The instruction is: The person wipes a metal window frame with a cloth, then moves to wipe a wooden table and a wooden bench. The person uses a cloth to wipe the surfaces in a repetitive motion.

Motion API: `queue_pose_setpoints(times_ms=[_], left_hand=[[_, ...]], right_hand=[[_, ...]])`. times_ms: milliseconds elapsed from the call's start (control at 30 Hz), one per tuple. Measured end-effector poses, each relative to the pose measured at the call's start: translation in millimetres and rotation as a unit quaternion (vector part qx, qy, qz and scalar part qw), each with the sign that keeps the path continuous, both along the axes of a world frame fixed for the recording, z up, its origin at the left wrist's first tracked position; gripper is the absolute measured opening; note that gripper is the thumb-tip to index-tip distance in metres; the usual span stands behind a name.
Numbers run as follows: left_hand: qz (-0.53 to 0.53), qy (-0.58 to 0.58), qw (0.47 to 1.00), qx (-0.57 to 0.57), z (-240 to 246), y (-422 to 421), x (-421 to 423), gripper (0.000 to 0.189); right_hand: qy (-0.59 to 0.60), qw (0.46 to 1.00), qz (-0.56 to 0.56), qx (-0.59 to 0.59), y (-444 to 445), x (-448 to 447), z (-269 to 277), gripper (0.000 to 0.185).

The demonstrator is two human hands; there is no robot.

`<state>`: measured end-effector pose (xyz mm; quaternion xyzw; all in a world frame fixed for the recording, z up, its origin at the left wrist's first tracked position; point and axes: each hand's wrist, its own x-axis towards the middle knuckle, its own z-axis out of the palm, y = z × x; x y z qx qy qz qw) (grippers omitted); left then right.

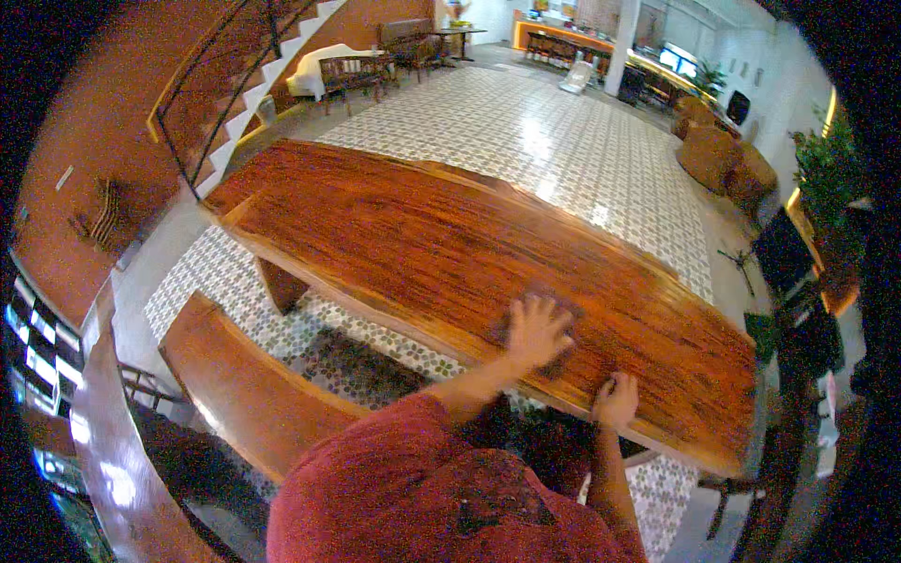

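A long live-edge wooden table (422, 239) with a glossy reddish-brown top stretches in front of me. My left hand (539, 331) is over the tabletop near its front edge, fingers spread and slightly blurred, with nothing visible in it. To its right, my right hand (616, 401) rests at the table's front edge with its fingers curled. A small dark spot shows at those fingers; whether it is an object or shadow I cannot tell.
A wooden bench (267, 387) lies along the near left side. Behind the table is a patterned tile floor (507, 127). A staircase (253, 98) rises at the back left, and brown rounded seats (711, 158) stand at the back right.
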<state>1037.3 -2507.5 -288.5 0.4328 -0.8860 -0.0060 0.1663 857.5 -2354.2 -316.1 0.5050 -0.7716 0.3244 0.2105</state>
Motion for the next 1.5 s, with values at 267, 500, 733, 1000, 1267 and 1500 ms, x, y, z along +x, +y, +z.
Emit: queue_pose_setpoints(times_ms=[267,500,733,1000,1267,1500], left_hand=[[-0.140,0.109,0.982,0.065,-11.6,-4.1,51.8,0.068],[0.268,0.033,0.962,-0.029,-19.6,-133.1,337.8,0.064],[0.484,-0.012,0.873,0.058,-19.1,-214.8,439.3,0.066],[0.386,-0.027,0.922,0.011,-20.4,-189.8,325.2,0.071],[0.040,-0.003,0.999,0.013,-8.3,-50.3,31.9,0.070],[-0.167,0.075,0.983,0.002,-15.4,10.6,-69.3,0.065]], right_hand=[[0.036,0.999,0.034,0.008,-2.3,-11.3,-18.6,0.012],[0.021,0.998,-0.034,0.058,-10.3,-7.5,-28.5,0.014],[0.019,0.999,0.020,0.024,-12.8,-2.8,-10.6,0.012],[0.053,0.999,-0.001,0.010,-13.7,-7.1,-17.7,0.009],[0.015,0.993,-0.049,0.107,-15.5,-1.4,-10.9,0.025],[0.042,0.998,-0.039,0.041,-11.4,-1.0,-12.0,0.021]])
